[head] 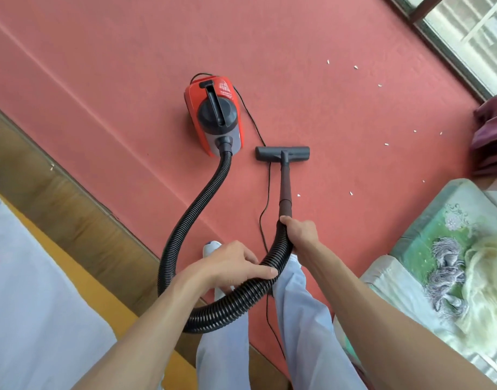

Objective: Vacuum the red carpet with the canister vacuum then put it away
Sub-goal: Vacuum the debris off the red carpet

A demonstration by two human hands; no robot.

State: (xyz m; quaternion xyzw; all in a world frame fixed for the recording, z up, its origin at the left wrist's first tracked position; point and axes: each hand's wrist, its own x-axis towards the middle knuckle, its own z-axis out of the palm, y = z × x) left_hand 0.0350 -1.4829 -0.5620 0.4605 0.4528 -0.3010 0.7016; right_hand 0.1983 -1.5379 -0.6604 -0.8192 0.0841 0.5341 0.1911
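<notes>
Red carpet (340,102), white scraps (386,144) far right | canister vacuum (213,114) mid-carpet, nozzle (282,152) just right | our left hand (233,263) curls fingers over hose (185,220), right hand (300,233) grips wand (285,187) | risk: we snag the cord (269,181) under nozzle

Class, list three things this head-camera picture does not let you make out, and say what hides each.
Head view: label on the canister vacuum, too small to read.
Head view: power cord, its end hidden behind the right trouser leg.
Head view: sock, mostly covered by the left hand.
</notes>
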